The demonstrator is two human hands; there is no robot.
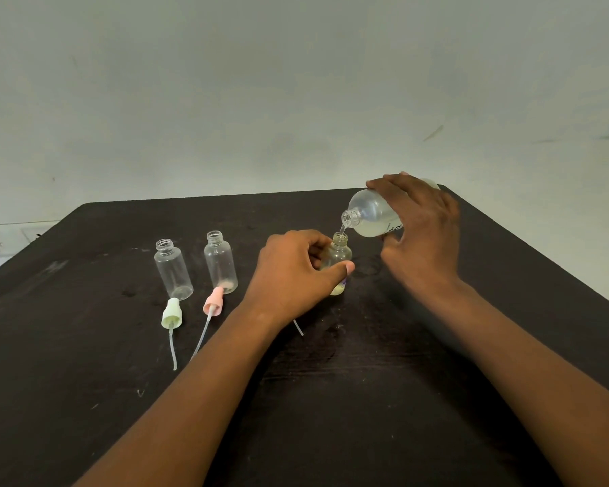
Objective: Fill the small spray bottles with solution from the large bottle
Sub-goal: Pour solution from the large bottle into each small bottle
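Both bare forearms are reaching in over the near edge of the dark wooden table [366,398]. Left hand [296,272] is gripping a small clear plastic spray bottle [338,254], upright mid-surface, pale liquid sitting at its bottom. Right hand [422,226] is gripping the large clear plastic bottle [373,214], tilted neck-down just above it toward the far right corner, thin stream running into the small bottle's mouth. Toward the left edge, two empty small clear bottles [173,268] [221,262] are standing uncapped. In front of them a pale green spray cap [172,313] and a pink spray cap [213,301] are lying flat, dip tubes pointing to the near edge.
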